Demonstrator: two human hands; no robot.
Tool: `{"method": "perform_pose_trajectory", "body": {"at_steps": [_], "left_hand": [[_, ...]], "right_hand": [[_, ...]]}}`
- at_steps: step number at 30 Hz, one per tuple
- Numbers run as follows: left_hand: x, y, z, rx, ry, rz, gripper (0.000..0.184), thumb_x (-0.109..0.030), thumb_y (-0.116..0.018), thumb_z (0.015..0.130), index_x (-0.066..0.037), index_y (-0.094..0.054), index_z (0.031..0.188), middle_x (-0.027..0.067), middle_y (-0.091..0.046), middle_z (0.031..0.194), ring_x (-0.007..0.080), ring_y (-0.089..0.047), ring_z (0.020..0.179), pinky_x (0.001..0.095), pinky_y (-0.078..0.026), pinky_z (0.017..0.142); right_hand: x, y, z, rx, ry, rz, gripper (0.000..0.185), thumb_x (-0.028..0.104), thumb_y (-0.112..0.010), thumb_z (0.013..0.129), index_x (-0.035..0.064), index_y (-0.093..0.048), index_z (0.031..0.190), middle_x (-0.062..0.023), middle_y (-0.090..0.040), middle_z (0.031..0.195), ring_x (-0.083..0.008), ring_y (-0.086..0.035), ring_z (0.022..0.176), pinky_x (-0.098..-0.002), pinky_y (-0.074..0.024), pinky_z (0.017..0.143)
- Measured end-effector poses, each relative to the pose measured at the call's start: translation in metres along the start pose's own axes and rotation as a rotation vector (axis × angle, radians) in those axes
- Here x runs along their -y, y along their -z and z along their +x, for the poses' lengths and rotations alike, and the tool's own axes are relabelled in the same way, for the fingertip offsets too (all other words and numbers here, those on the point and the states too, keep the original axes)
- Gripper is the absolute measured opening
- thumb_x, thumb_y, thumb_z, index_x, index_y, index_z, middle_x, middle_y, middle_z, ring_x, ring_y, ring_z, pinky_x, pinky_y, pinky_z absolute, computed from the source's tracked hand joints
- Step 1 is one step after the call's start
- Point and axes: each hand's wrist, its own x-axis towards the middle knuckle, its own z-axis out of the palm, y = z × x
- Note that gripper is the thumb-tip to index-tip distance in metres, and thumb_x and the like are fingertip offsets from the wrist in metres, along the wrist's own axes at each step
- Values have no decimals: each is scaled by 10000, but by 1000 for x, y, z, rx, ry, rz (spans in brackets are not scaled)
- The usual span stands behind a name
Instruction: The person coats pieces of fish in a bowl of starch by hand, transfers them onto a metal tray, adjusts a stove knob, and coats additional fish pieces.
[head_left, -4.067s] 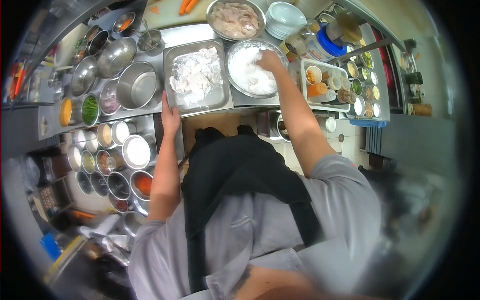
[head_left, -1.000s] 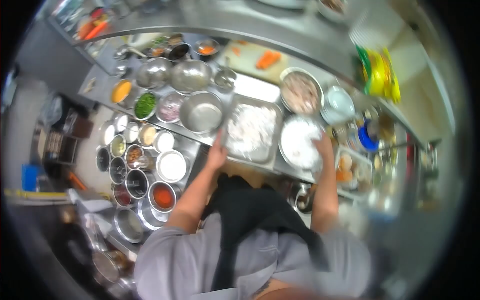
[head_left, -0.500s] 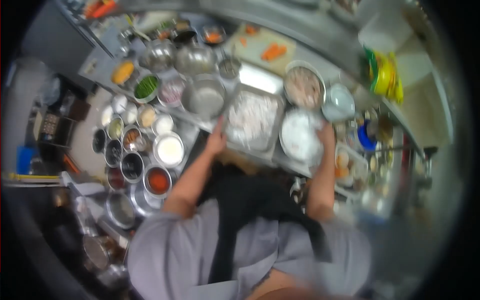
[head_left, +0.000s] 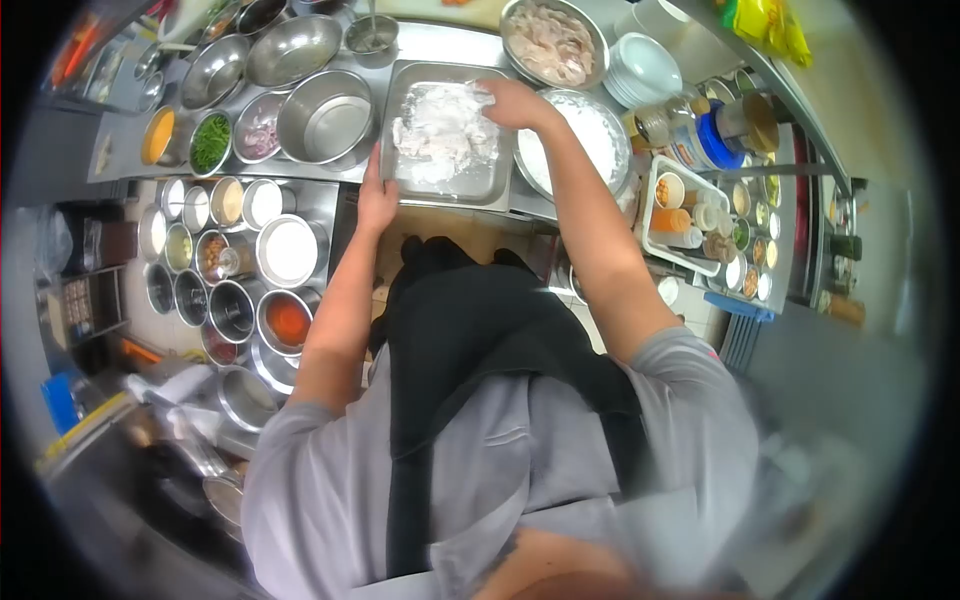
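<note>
My left hand (head_left: 377,203) grips the left edge of a rectangular metal tray (head_left: 487,181), its fingers along the rim. Pieces coated in white flour (head_left: 445,135) lie in the tray. Over the tray's right side, my right hand (head_left: 513,104) reaches in with loosely bent, parted fingers at the edge of the coated pieces. Below that wrist is a round metal bowl of white flour (head_left: 583,140), partly covered by my forearm. Behind it stands a bowl of pale raw meat slices (head_left: 553,43).
Metal bowls, including a large one (head_left: 326,116), line the counter's left. Chopped greens (head_left: 210,142) and sliced onion (head_left: 259,135) sit beside it. Containers, one with red sauce (head_left: 287,322), stand lower left. Stacked plates (head_left: 643,68) and a bottle crate (head_left: 684,214) are right.
My right hand has moved left from the flour bowl's right side to the tray. My left hand stays at the tray's left edge. The camera view has shifted.
</note>
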Motion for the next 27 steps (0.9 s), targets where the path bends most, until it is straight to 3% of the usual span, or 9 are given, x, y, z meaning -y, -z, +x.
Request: {"method": "perform_pose_trajectory", "body": {"at_steps": [3,5,7,9,14,17,20,25,27], "left_hand": [[-5,0,-1,16,56,-33,714,-48,-478,859,-101,-261,1537,250,-437,1462,415,-462,1313,418,-385,1081],[-2,-2,-1,3,25,-5,707,-48,-475,863,-103,-263,1536,254,-462,1438,418,-486,1288,423,-399,1064],[-5,-1,-1,16,41,-26,709,-40,-468,858,-96,-263,1535,255,-465,1434,417,-488,1287,421,-399,1063],[-8,-1,-2,20,28,-24,711,-34,-462,854,-91,-261,1534,256,-463,1436,416,-486,1290,417,-397,1065],[-13,0,0,24,11,-6,721,-27,-445,842,-76,-252,1536,262,-450,1449,409,-484,1300,406,-392,1062],[-10,-3,1,21,20,23,722,-34,-443,840,-81,-255,1536,257,-462,1443,405,-507,1279,408,-407,1045],[-10,-4,-1,27,39,-2,725,-44,-446,837,-89,-258,1536,253,-481,1428,406,-546,1229,410,-432,1015],[-10,-5,1,30,55,8,735,-59,-454,839,-129,-253,1543,252,-519,1390,405,-590,1153,415,-456,970],[-12,-4,-1,38,103,4,737,-63,-454,840,-142,-251,1545,253,-528,1380,404,-599,1137,415,-459,960]], "right_hand": [[-21,32,-37,-38,-76,20,527,174,-606,778,12,-601,1279,-237,-607,1273,-367,-561,1212,-408,-438,1043],[-59,37,-67,-92,-179,-102,453,157,-620,763,107,-670,1211,-188,-674,1164,-357,-630,1089,-412,-490,977],[-100,30,-91,240,-249,-169,470,159,-661,743,144,-675,1212,-159,-672,1187,-341,-625,1107,-401,-481,994],[-118,0,-120,272,-180,-159,488,157,-703,721,158,-680,1209,-135,-671,1202,-329,-612,1135,-393,-469,1014],[-110,-26,-139,125,-312,-294,566,218,-764,712,189,-643,1265,-118,-572,1362,-280,-555,1234,-417,-477,1007],[-111,-9,-141,-62,-377,-197,604,250,-771,723,134,-616,1294,-168,-576,1346,-316,-549,1241,-410,-474,1006],[-136,-2,-134,-255,-425,167,715,284,-771,742,-20,-530,1342,-256,-582,1307,-371,-564,1211,-396,-458,1017],[-140,9,-121,-298,-471,223,673,257,-740,773,24,-529,1368,-267,-603,1271,-358,-586,1189,-379,-452,1020],[-124,23,-112,-135,-579,445,595,269,-700,823,84,-547,1367,-207,-597,1311,-335,-609,1145,-384,-467,995]]}}
